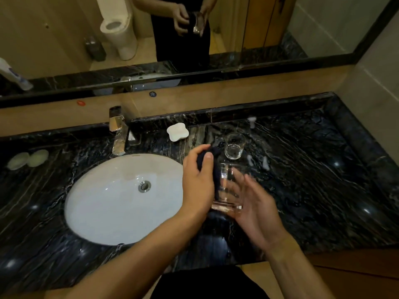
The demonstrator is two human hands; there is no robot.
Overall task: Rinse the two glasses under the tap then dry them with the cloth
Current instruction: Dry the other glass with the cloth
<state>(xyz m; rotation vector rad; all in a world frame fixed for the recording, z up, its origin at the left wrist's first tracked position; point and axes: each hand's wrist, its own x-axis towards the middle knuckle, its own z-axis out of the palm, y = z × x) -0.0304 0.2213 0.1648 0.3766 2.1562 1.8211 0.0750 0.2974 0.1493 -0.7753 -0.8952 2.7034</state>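
Note:
My right hand (257,203) holds a clear glass (229,186) upright above the dark marble counter, fingers curled round its far side and base. My left hand (198,184) grips a dark cloth (210,160) and presses it against the glass's left side and into its mouth. A second clear glass (234,147) stands upright on the counter just behind, apart from both hands. The chrome tap (118,134) stands at the back of the white basin (103,203), left of my hands; no water is seen running.
A white soap dish (177,131) sits behind the basin's right side. Two pale round items (28,159) lie at the far left of the counter (323,180). A mirror (237,29) runs along the back wall. Small white bits lie right of the standing glass.

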